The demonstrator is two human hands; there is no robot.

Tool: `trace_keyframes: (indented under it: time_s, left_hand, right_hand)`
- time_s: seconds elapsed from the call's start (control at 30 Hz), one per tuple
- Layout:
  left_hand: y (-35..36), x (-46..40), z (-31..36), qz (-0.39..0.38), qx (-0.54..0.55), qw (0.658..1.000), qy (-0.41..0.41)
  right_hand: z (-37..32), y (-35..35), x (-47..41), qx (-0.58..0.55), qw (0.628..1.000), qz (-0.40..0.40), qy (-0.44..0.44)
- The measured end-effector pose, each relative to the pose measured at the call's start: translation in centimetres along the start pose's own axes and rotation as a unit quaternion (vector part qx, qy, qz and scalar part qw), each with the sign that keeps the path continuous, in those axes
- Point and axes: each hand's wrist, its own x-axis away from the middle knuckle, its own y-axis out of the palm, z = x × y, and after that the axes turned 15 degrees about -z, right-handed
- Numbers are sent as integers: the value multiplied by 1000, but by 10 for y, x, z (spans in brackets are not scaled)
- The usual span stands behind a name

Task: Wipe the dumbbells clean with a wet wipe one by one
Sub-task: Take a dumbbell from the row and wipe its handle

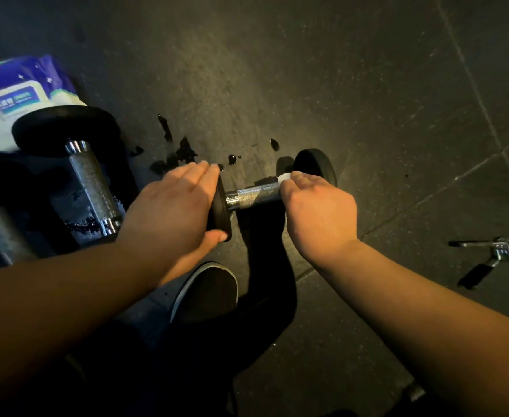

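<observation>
Two bare hands work a small dumbbell [256, 194] at the centre of the frame, on a dark rubber floor [367, 85]. The left hand [175, 206] grips its near black plate between fingers and thumb, while the right hand [316, 206] curls round the chrome handle, pressing a white wet wipe [284, 176] against it. A larger dumbbell [87, 173] lies at left, beside a blue wipe pack [15, 94] in the upper left. Wet spots [184, 152] darken the floor just above the left hand

Dim, warm light; blurred, distorted edges.
</observation>
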Motion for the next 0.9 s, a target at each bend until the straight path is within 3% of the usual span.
trace_keyframes:
  time_s: [0.57,0.77,0.9]
  left_hand:
    - [29,32,30,60,-25,997,46]
    - [32,27,27,16,-14,1000,8]
    - [31,24,25,-15,2,1000,10]
  right_hand:
    - [9,45,37,-42,998,30,-38]
    - [9,39,38,-14,998,34,-44]
    - [16,28,35,79,994,31,-68]
